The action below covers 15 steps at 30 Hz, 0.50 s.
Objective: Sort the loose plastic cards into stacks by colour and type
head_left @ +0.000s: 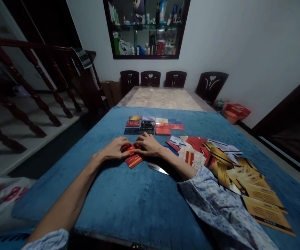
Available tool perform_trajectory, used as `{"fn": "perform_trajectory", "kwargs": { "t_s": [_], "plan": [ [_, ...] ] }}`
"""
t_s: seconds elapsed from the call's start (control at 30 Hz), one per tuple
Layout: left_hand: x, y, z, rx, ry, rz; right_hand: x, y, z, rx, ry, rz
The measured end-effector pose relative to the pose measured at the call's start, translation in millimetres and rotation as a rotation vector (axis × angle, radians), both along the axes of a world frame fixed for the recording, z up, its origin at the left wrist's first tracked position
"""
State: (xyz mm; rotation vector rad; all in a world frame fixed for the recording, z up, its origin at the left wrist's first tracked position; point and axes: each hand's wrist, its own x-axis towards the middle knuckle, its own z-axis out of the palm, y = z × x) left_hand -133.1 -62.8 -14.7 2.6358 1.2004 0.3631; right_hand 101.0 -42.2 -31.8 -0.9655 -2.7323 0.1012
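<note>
My left hand (115,148) and my right hand (148,144) meet near the middle of the blue cloth (129,194). Between them lie a few red cards (134,161) with a yellow stripe, fanned slightly apart. Fingers of both hands are closed on the cards' left and right edges, partly hiding them. Just beyond my hands, several cards stand in neat rows, among them a dark blue card (131,131), a black card (147,123), a red card (162,132) and a gold card (135,118). A silvery card (158,168) lies under my right forearm.
To the right spreads a loose heap of red, white and gold cards (267,208), partly behind my right sleeve. The bare stone tabletop (162,97) shows past the cloth. Chairs (176,79) line the far wall; a wooden railing (35,93) runs along the left.
</note>
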Motion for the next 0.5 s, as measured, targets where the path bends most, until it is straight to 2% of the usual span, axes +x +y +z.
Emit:
{"fn": "perform_trajectory", "kwargs": {
  "t_s": [0.33, 0.5],
  "plan": [
    [0.3, -2.9, 5.9, 0.014, -0.026, 0.007, -0.5, -2.0, 2.4, -0.012, 0.006, 0.02],
    [-3.6, -2.2, 9.3, -0.044, -0.056, 0.043, -0.5, -2.0, 1.7, -0.002, 0.034, 0.03]
  ]
}}
